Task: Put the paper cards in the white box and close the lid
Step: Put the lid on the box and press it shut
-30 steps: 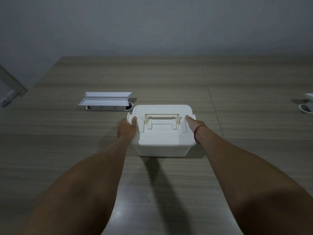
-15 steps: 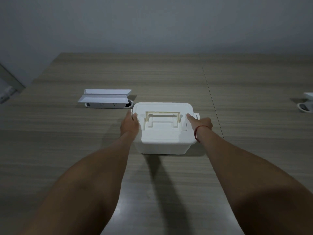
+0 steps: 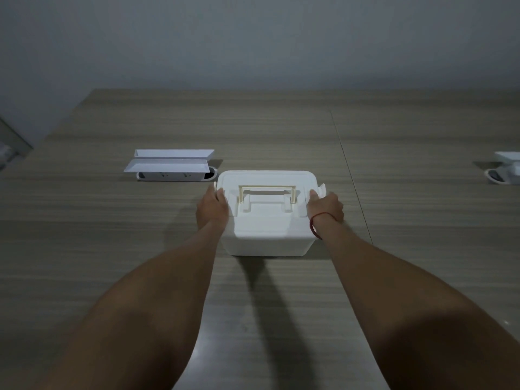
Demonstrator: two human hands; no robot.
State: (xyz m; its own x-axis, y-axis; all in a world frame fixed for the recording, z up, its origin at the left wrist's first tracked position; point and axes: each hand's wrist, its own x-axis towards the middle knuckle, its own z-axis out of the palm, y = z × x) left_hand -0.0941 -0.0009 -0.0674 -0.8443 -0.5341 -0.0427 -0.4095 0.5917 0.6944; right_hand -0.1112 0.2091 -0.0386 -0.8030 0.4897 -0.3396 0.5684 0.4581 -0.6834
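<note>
A white box [image 3: 267,243] stands on the wooden table in front of me, its lid [image 3: 264,220] down and a cream handle [image 3: 267,191] lying flat on top. My left hand [image 3: 211,208] grips the left side at the white side latch [image 3: 215,187]. My right hand [image 3: 326,206], with a red string around the wrist, holds the right side at the other latch [image 3: 321,189], which sticks out a little. No paper cards are in sight; the inside of the box is hidden.
A white socket unit with raised flaps [image 3: 171,167] sits in the table [image 3: 112,249] behind and left of the box. A similar white unit [image 3: 506,170] lies at the far right edge. A seam [image 3: 349,170] runs across the table right of the box.
Both hands slid outward from the lid's top onto the side latches. The view shifted slightly; the box stays in place.
</note>
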